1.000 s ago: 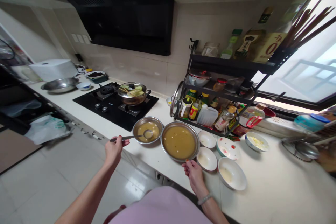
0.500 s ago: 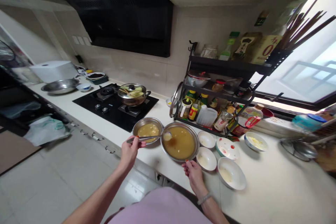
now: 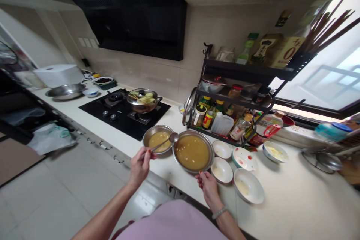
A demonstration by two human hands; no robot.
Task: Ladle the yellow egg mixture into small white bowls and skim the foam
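My left hand (image 3: 140, 165) is closed round the handle of a metal ladle (image 3: 164, 142), whose bowl hangs over the gap between two steel bowls. The smaller steel bowl (image 3: 146, 135) on the left holds yellow-brown soup. The larger steel bowl (image 3: 209, 148) on the right holds more of the same soup with pale lumps. My right hand (image 3: 207, 185) rests on the counter edge with its fingertips at the larger bowl's near rim, fingers curled and holding nothing I can make out.
Several white bowls (image 3: 222, 170) stand right of the large bowl. A black spice rack (image 3: 239, 101) with bottles stands behind. A lidded pot (image 3: 143, 99) sits on the black hob (image 3: 112, 114). A wide steel basin (image 3: 65, 91) lies far left.
My left hand carried the ladle from the smaller bowl to the larger one, tipped it there, and has now drawn it back to between the bowls. My right hand stayed put.
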